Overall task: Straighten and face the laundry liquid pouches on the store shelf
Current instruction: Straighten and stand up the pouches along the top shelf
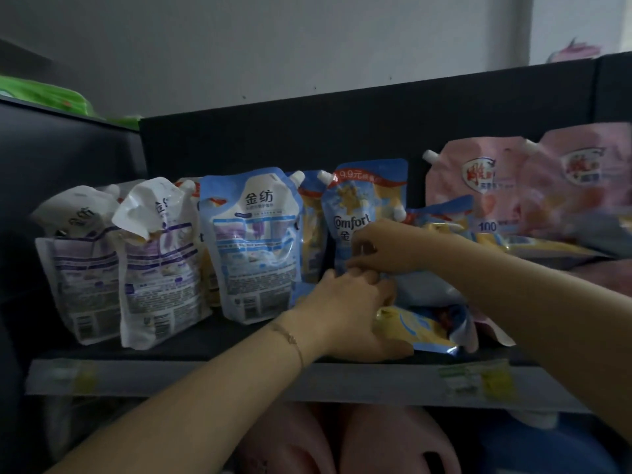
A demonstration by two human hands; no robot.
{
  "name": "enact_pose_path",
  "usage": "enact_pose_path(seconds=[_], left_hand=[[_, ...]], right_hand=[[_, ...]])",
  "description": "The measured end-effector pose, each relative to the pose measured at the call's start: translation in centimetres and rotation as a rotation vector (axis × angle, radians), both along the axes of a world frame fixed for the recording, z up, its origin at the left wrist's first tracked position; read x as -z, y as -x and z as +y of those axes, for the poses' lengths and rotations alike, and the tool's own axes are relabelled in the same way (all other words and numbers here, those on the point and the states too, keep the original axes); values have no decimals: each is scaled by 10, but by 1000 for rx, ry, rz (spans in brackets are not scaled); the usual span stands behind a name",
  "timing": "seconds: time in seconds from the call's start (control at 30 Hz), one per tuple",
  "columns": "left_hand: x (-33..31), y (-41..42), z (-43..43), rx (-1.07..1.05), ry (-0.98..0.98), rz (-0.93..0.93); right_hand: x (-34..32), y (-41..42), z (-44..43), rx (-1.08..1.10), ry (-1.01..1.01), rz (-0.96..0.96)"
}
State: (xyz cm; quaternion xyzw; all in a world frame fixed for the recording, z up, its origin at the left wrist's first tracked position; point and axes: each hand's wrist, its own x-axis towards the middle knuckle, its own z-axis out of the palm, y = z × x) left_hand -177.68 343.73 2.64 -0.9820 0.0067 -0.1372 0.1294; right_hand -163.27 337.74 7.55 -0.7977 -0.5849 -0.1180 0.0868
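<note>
The right hand (386, 246) pinches the blue Comfort pouch (362, 200) at its middle, the left hand (349, 313) grips its bottom, near the shelf (205, 374) front edge. Better to seat its base flat, label forward.

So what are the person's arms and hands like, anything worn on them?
The left hand and right hand are ungloved, and no sleeve shows on either arm. A thin chain bracelet circles the left wrist. No watch is visible.
</note>
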Motion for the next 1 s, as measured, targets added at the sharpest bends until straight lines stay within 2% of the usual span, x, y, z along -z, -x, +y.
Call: enact_pose_path(seconds=[0.23,0.33,0.43,0.6,0.77,0.87,1.0], left_hand=[[27,-6,1,172,-241,-200],[31,-5,5,229,-224,-250],[27,-2,13,249,-193,-267],[41,7,37,304,-307,-398],[34,18,60,418,-192,-533],[34,33,78,395,-93,-641],[29,55,106,246,243,-783]], right_hand=[[6,3,-4,-33,33,4],[7,3,-3,25,114,4],[9,0,-5,46,96,52],[13,1,-5,5,59,26],[15,-4,-7,-8,41,-38],[17,-7,-9,-15,16,-75],[18,-6,-6,-5,-18,-49]])
